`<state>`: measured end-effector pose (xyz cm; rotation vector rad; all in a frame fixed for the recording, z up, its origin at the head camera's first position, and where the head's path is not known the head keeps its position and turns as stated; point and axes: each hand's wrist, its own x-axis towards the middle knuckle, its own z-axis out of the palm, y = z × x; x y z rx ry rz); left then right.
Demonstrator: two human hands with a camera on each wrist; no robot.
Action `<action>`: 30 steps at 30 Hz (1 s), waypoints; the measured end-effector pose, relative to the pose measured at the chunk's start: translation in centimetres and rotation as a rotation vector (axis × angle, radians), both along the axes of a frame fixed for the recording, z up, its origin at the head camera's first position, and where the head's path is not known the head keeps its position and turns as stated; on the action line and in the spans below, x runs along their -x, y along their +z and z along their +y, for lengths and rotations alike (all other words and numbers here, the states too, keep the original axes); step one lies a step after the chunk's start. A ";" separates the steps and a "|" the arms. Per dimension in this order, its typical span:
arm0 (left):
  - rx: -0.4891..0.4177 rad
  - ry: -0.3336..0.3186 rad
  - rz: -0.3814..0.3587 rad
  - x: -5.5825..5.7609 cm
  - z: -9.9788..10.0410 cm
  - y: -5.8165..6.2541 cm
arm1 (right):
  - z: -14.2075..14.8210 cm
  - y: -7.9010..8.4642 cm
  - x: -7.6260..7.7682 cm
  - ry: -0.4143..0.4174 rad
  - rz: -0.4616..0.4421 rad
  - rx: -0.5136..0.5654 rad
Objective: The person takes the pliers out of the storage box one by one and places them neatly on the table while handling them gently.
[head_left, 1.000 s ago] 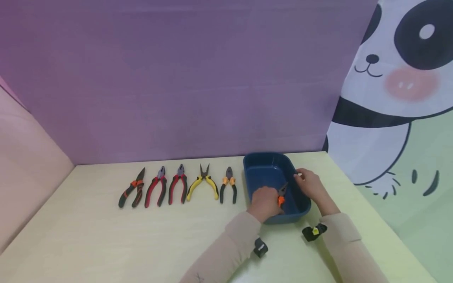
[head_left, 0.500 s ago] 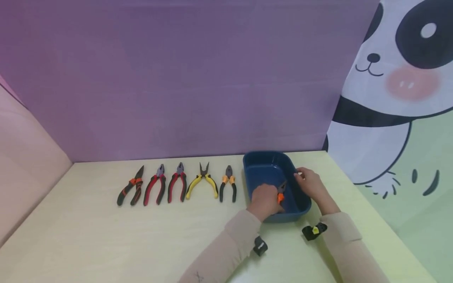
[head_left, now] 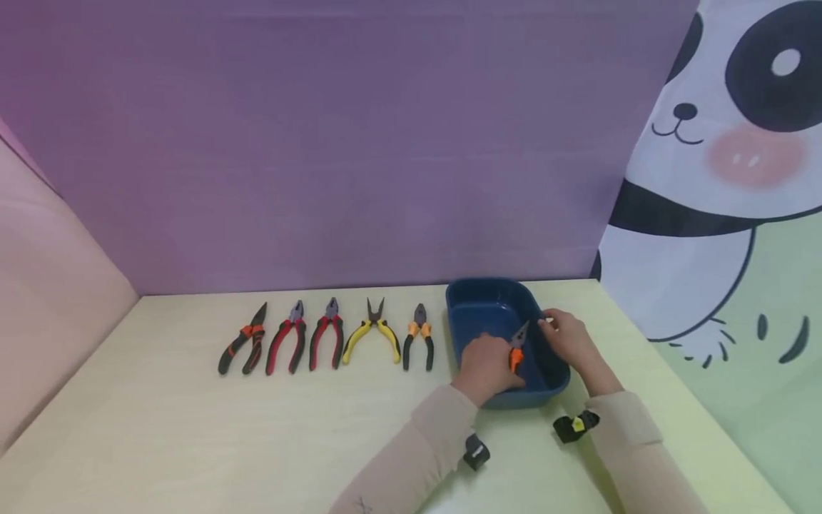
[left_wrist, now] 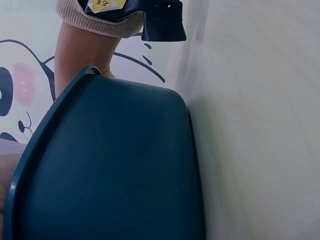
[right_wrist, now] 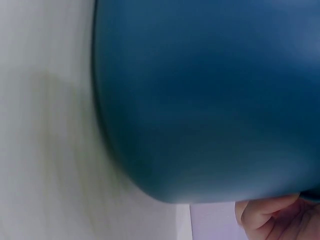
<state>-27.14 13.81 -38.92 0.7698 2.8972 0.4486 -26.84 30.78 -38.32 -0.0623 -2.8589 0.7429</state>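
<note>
My left hand (head_left: 486, 369) reaches over the near left wall into a dark blue basin (head_left: 480, 319). It holds orange-collared pliers (head_left: 517, 350) low in the basin, their closed nose pointing to the far right. The hand hides their handles. On the basin's right side, my right hand (head_left: 568, 340) pinches the rim between thumb and fingers; in the right wrist view its curled fingers (right_wrist: 265, 212) show at the rim. The left wrist view is filled mostly by the basin's outer wall (left_wrist: 115, 160), with the right forearm (left_wrist: 82, 55) behind.
Left of the basin several pliers lie in a row: orange-and-black (head_left: 419, 335), yellow-handled (head_left: 370, 332), two red-and-black pairs (head_left: 327, 332) (head_left: 287, 335), and a black-and-orange pair (head_left: 245, 339). A purple curtain (head_left: 359, 157) stands behind the pale table (head_left: 257, 442); a panda-print wall (head_left: 693, 278) is at right.
The pliers in my left hand have shifted slightly, their nose a little farther forward in the basin. My right hand keeps its place on the rim. The head view has shifted slightly.
</note>
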 end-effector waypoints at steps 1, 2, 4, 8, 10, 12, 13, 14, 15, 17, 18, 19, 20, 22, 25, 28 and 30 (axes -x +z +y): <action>0.002 0.000 0.000 0.0 0.1 0.0 | 0.0 0.0 -0.1 0.001 -0.003 0.000; 0.008 0.001 0.002 -0.1 0.1 0.0 | 0.0 0.1 -0.1 0.001 -0.003 0.000; 0.013 0.006 -0.006 -0.1 0.2 0.1 | 0.0 0.0 -0.3 0.002 -0.001 0.001; 0.027 0.021 -0.021 -0.3 0.2 0.3 | 0.0 -0.1 -0.3 0.007 0.007 0.004; 0.029 0.028 -0.029 -0.3 0.1 0.5 | 0.0 -0.2 -0.2 0.010 0.013 0.002; 0.028 0.029 -0.033 -0.2 0.1 0.6 | 0.0 -0.2 -0.1 0.010 0.018 -0.003; 0.028 0.029 -0.032 -0.2 0.1 0.6 | 0.0 -0.2 -0.1 0.012 0.020 -0.004; 0.030 0.030 -0.030 -0.2 0.0 0.7 | 0.0 -0.2 -0.1 0.014 0.020 -0.005; 0.032 0.032 -0.027 -0.1 0.0 0.7 | 0.0 -0.2 0.0 0.018 0.021 -0.004; 0.030 0.033 -0.022 -0.1 0.0 0.8 | 0.0 -0.1 0.0 0.021 0.024 -0.002; 0.028 0.034 -0.018 -0.1 0.0 0.8 | 0.0 -0.1 0.0 0.022 0.028 -0.001; 0.030 0.035 -0.012 -0.1 0.0 0.9 | 0.0 0.0 0.0 0.024 0.031 -0.004; 0.030 0.034 -0.007 -0.1 0.1 0.9 | 0.0 0.0 0.0 0.025 0.034 -0.006; 0.022 0.031 -0.007 -0.2 0.2 1.0 | 0.1 0.0 0.0 0.026 0.042 -0.014; 0.024 0.027 -0.005 -0.2 0.3 1.2 | 0.2 0.0 0.0 0.028 0.042 -0.021; 0.024 0.029 -0.015 -0.2 0.3 1.3 | 0.2 -0.1 0.0 0.028 0.040 -0.018; 0.028 0.029 -0.021 -0.2 0.3 1.2 | 0.1 -0.2 0.0 0.025 0.038 -0.012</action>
